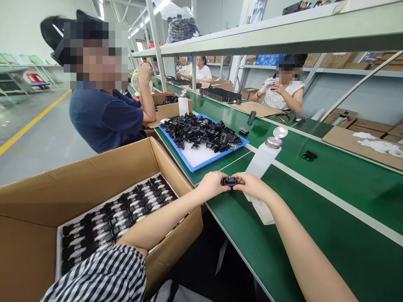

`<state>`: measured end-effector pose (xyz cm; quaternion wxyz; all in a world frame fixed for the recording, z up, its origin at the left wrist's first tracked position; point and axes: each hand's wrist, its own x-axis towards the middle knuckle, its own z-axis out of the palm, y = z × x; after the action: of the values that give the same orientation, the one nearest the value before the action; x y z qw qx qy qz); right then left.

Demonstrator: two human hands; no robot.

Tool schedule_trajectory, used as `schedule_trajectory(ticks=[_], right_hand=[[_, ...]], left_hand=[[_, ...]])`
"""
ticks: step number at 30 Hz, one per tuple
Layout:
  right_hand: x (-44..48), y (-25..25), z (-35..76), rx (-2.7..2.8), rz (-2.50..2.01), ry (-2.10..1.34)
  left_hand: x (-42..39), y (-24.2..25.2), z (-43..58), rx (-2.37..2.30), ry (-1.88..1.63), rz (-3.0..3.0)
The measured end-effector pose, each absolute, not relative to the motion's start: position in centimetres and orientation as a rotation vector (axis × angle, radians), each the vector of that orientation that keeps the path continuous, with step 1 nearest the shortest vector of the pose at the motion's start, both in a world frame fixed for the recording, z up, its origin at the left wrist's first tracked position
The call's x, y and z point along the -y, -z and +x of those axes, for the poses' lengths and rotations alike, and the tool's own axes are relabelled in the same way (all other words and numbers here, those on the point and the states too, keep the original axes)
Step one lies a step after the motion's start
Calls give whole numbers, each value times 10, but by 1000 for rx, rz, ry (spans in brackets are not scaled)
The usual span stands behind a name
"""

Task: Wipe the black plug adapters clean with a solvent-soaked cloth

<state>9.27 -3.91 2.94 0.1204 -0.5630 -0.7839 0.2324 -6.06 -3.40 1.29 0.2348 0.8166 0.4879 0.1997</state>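
Observation:
Between my two hands, above the near edge of the green bench, is a small black plastic part (231,181) with an oval rim. My left hand (215,184) pinches its left end, and my right hand (250,185) grips its right end. Under and beside my right hand lies a folded white cloth (263,212). Just behind that hand stands a white dispenser bottle (263,158) with its metal lid raised. A blue-rimmed tray (201,164) heaped with similar black parts (201,133) sits beyond my left hand.
At my left, a big open cardboard box (176,235) holds rows of black parts with white pieces (119,214). Single black parts (310,155) lie on the green bench (340,201). A co-worker in dark blue (103,113) sits at left; another (280,92) works across. A shelf (267,35) overhangs the bench.

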Motion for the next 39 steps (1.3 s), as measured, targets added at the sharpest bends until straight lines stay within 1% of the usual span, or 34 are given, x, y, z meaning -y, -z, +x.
schedule_trajectory(ticks=[8,11,16,22,26,30,33,35,39], right_hand=[[38,-32,91,2328,-1703,-698],[37,-35,88,2371,-1793,-689],[32,-38,84,2480,-1856,-518],[28,-47,81,2699,-1739,-363],[33,-56,77,2704,-1771,-381],[27,-59,76,2653,-1875,-373],[24,-60,76,2663,-1901,-394],[22,-61,76,2678,-1898,-396],[15,-58,75,2665,-1899,-412]], left_hand=[[36,-19,-60,-1359,-468,2364],[40,-30,-57,-1437,-340,2402],[45,-51,-47,-1560,-86,2427],[40,-56,-43,-1442,59,2584],[35,-56,-41,-1471,102,2621],[16,-60,-32,-1476,363,2550],[8,-61,-28,-1475,473,2554],[5,-58,-29,-1446,466,2565],[-1,-50,-35,-1410,330,2581]])
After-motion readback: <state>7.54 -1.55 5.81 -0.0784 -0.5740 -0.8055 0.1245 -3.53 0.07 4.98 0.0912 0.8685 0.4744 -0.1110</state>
